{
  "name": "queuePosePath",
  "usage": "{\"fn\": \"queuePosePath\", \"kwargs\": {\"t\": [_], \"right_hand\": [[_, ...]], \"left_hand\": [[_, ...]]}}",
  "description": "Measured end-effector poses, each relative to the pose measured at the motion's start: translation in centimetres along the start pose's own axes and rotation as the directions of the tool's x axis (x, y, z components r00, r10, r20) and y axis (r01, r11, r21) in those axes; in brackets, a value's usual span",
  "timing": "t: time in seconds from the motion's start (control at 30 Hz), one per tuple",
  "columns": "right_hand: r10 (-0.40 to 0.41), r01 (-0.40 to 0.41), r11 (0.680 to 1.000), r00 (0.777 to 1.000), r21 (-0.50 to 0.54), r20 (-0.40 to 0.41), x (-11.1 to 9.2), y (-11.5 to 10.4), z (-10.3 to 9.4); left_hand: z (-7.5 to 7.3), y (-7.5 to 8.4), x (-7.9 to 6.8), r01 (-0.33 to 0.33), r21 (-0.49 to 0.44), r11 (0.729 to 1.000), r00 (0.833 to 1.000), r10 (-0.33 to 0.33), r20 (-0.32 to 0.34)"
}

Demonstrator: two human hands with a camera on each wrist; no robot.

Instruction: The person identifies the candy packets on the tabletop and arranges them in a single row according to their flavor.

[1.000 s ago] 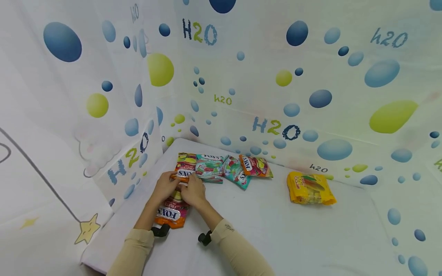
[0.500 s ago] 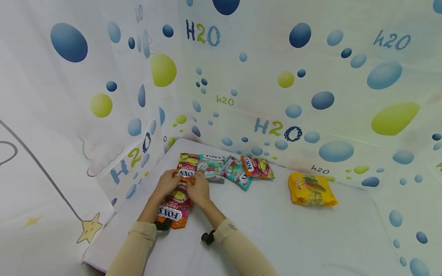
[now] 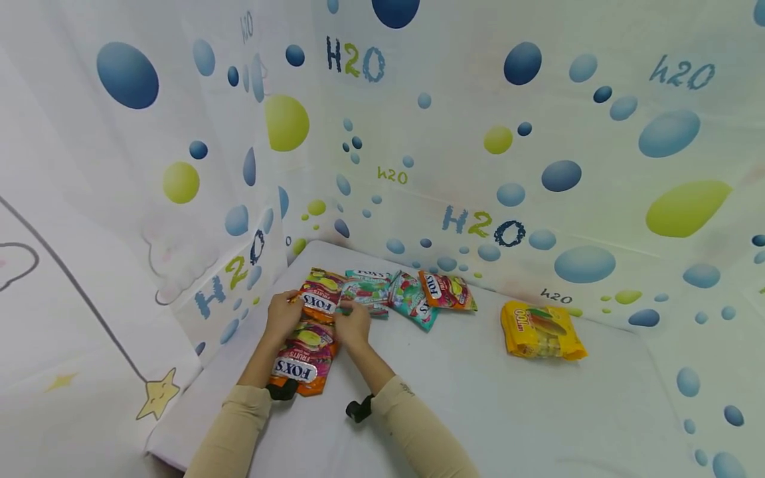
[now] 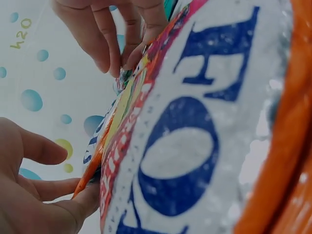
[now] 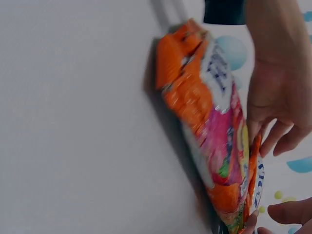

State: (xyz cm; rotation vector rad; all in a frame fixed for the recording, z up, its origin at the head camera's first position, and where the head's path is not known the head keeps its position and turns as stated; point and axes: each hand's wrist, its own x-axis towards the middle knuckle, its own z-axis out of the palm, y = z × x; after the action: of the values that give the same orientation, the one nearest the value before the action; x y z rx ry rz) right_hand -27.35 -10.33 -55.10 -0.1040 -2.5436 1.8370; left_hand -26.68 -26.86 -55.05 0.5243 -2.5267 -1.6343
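Two red-and-orange FOX'S candy packets lie end to end at the table's left: the far candy packet [image 3: 320, 299] between both hands, and the near candy packet [image 3: 303, 358] closer to the person. My left hand [image 3: 283, 320] pinches the far packet's left edge. At its right edge, my right hand [image 3: 354, 325] pinches with bent fingers. Seen in the left wrist view, the left hand [image 4: 44, 195] has its fingertips at the orange edge, beyond the near packet's large lettering. Part of the far packet's near end is hidden in the head view.
Right of the hands lie a teal candy packet [image 3: 366, 290], another teal packet [image 3: 411, 302] and an orange-red packet [image 3: 449, 291] overlapping it. A yellow packet [image 3: 540, 330] lies farther right on the white table [image 3: 478, 411]. Patterned curtains [image 3: 418, 133] enclose the back and left.
My hands have spread apart to the far packet's two sides. More of its front shows now, and it looks tilted up slightly. The near packet has stayed in place.
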Motion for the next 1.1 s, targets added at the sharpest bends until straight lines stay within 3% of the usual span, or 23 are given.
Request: {"fn": "queuePosePath", "kwargs": {"t": [0.1, 0.23, 0.37, 0.47, 0.67, 0.9, 1.1], "right_hand": [[0.112, -0.112, 0.989, 0.994, 0.093, 0.005, 0.3, 0.2, 0.1], [0.233, -0.230, 0.941, 0.972, 0.250, 0.018, 0.8, 0.6, 0.2], [0.297, -0.292, 0.870, 0.954, 0.397, 0.052, 1.1, 0.6, 0.0], [0.315, -0.319, 0.833, 0.945, 0.451, 0.086, 1.1, 0.2, -0.2], [0.326, -0.338, 0.821, 0.939, 0.460, 0.108, 0.3, -0.7, -0.2], [0.247, -0.269, 0.855, 0.963, 0.442, 0.109, -0.8, -2.1, 0.1], [0.182, -0.227, 0.846, 0.973, 0.482, 0.139, -1.5, -2.9, -0.1]], "left_hand": [[0.0, 0.1, -0.2, 0.009, -0.038, 0.999, 1.000, -0.010, -0.027], [-0.1, 0.2, -0.4, 0.009, -0.076, 0.997, 0.999, -0.013, -0.051], [-0.1, 0.4, -0.7, 0.016, -0.105, 0.994, 0.998, -0.023, -0.063], [-0.2, 0.5, -1.0, 0.012, -0.123, 0.992, 0.997, -0.021, -0.072], [-0.7, 0.8, -2.1, -0.015, -0.150, 0.989, 0.990, -0.006, -0.140], [-1.7, 1.3, -3.7, -0.002, -0.196, 0.981, 0.978, -0.039, -0.204], [-2.6, 1.3, -4.8, -0.081, -0.265, 0.961, 0.969, 0.013, -0.248]]}}
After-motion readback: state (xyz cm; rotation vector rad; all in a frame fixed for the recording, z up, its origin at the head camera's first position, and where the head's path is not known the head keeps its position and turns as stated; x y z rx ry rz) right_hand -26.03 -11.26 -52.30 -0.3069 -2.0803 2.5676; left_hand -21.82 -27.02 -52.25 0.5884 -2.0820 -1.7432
